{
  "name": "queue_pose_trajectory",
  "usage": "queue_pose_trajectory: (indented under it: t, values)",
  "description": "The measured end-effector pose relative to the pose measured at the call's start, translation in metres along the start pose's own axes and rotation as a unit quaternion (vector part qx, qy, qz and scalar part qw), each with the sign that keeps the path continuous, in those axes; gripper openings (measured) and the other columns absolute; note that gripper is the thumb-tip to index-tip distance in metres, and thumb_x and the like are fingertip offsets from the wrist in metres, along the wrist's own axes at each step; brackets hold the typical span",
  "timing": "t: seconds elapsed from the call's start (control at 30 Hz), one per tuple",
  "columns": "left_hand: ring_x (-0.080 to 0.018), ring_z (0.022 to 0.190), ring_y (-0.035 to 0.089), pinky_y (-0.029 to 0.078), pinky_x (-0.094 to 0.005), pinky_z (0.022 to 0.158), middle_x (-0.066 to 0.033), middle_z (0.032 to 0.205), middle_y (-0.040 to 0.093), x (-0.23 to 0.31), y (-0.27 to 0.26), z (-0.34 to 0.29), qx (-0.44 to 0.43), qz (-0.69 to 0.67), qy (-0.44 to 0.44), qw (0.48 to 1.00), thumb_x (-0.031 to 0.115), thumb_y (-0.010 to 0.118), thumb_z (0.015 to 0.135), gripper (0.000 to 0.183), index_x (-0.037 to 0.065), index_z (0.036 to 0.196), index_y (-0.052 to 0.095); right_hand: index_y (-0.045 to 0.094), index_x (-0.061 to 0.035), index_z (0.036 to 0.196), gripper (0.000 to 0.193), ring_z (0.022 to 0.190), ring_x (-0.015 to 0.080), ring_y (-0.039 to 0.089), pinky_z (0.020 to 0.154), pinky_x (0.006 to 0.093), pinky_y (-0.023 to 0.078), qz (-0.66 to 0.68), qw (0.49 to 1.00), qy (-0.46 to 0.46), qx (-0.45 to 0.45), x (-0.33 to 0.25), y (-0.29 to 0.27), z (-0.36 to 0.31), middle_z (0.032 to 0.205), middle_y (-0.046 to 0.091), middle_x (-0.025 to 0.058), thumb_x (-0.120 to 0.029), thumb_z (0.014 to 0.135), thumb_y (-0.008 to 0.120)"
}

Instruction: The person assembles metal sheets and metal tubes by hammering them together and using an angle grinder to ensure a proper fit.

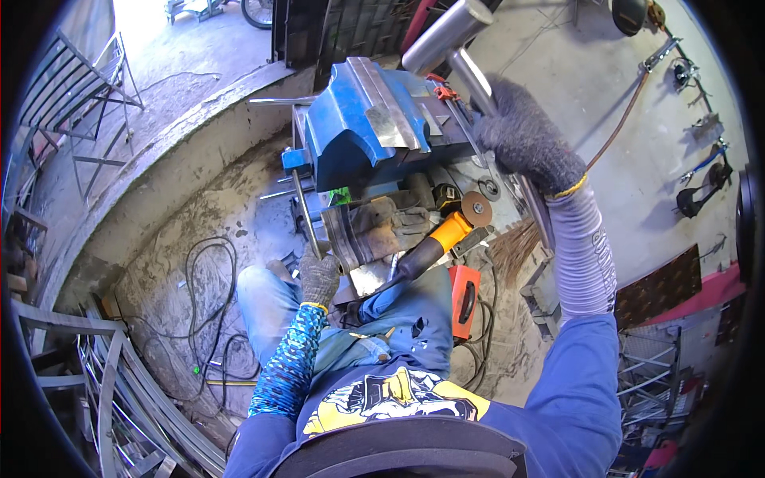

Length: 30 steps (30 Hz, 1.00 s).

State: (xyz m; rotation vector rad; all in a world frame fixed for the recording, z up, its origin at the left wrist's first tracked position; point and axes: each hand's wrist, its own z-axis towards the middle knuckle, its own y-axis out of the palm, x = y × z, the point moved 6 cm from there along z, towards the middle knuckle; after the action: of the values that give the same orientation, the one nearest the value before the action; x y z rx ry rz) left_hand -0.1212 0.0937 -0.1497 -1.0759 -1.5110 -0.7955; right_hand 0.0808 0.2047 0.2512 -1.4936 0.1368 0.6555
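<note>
Raised at the upper right, my right hand [530, 135] in a grey knit glove is closed around the metal handle of a hammer [448, 36], whose thick cylindrical head is up and away from the vise. Below the blue bench vise [343, 119], my gloved left hand [319, 279] is closed on the lower end of a narrow metal bar [305, 211]. This bar slants up to the vise's left side; whether it is joined there I cannot tell. A bent metal piece [390, 127] lies across the top of the vise.
An orange and black angle grinder [450, 231] with a brown disc lies beside worn work gloves [386, 219]. A red case [464, 303] with a black handle stands by my right leg. Black cables [191, 279] coil on the dusty floor; metal frames [111, 374] lean at the lower left.
</note>
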Motion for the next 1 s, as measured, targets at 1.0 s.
queue_pose_trajectory:
  t: [1.0]
  values:
    - [-0.0264,0.071,0.068,0.055,-0.0396,0.068,-0.0162,0.083,0.069,-0.028,0.002,0.010,0.021,-0.006,0.042,0.999,0.008,0.060,0.075,0.033,0.000,0.107,0.065,0.059,0.0012,0.115,0.037,0.093,0.0445,0.067,0.085,0.0475,0.053,-0.125,0.990,-0.062,0.013,-0.015,0.020,-0.020,0.104,0.067,0.0279,-0.014,0.082,0.058]
